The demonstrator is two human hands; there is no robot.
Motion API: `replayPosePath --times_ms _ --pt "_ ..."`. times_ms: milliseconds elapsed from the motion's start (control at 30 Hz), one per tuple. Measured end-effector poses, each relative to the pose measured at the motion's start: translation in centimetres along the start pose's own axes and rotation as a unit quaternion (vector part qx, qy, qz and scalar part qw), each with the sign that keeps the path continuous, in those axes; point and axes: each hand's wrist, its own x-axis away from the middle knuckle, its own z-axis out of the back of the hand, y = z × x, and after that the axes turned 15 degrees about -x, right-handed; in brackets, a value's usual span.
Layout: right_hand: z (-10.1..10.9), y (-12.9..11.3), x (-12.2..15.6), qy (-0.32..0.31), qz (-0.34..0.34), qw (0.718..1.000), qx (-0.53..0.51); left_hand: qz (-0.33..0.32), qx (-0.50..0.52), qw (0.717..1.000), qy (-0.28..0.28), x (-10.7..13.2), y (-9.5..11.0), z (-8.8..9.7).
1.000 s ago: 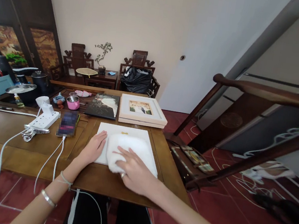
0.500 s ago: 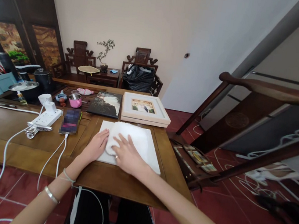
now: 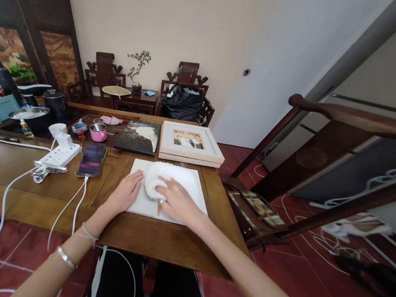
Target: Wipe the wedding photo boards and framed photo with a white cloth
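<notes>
A white board or panel (image 3: 134,206) lies flat on the wooden table in front of me. On it is a fluffy white cloth (image 3: 169,171), bunched into a rounded pad. My right hand (image 3: 174,198) grips the near side of this cloth, with fingers bent into it and the index finger stretched over its top. Just below the hand, a small gold-coloured strip (image 3: 159,208) shows against the board; I cannot make out what it is. My left hand (image 3: 128,192) rests flat on the board's left edge, fingers extended, to the left of the cloth.
Behind the board are a framed photo (image 3: 191,156) and a dark picture panel (image 3: 128,141). To the left lie a charging phone (image 3: 91,160), a power strip (image 3: 62,154) and a pink cup (image 3: 97,132). A wooden chair (image 3: 315,155) stands at the right.
My right hand has drawn its spread fingers together on the cloth, and the cloth has bunched up slightly to the right. The gold-coloured strip has come into sight. My left hand stays on the board.
</notes>
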Motion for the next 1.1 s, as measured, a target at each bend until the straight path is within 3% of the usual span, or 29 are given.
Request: replayPosePath --times_ms 100,233,333,433,533,633,800,933,1100 --pt "-0.2 1.0 -2.5 0.031 -0.023 0.999 0.012 0.014 0.033 0.999 0.008 0.0 0.3 0.4" --pt "-1.2 0.0 -3.3 0.016 0.001 1.000 0.016 0.045 0.093 0.993 0.052 -0.1 0.7 1.2" --pt "-1.7 -1.7 -1.5 -0.033 0.073 0.997 -0.013 0.058 0.112 0.989 0.075 0.0 0.9 1.6" --pt "-1.1 -3.4 1.4 -0.071 0.109 0.990 -0.048 0.055 0.097 0.992 0.060 0.1 1.0 1.5" --pt "0.1 -4.2 3.7 -0.097 0.107 0.988 -0.062 0.042 0.066 0.997 0.021 0.1 0.9 1.2" --pt "1.2 -3.5 4.1 -0.095 0.055 0.993 -0.040 0.031 0.036 0.999 0.007 0.1 0.7 0.7" --pt "2.0 0.0 0.4 -0.033 -0.022 0.999 -0.008 0.025 0.013 1.000 -0.005 0.0 0.6 0.5" --pt "2.5 1.5 -4.8 -0.021 -0.011 0.999 -0.039 0.012 0.006 1.000 -0.003 -0.1 0.6 0.7" --pt "1.9 1.1 -10.2 -0.018 0.025 0.997 -0.069 0.011 0.001 1.000 0.002 -0.1 0.5 0.7"
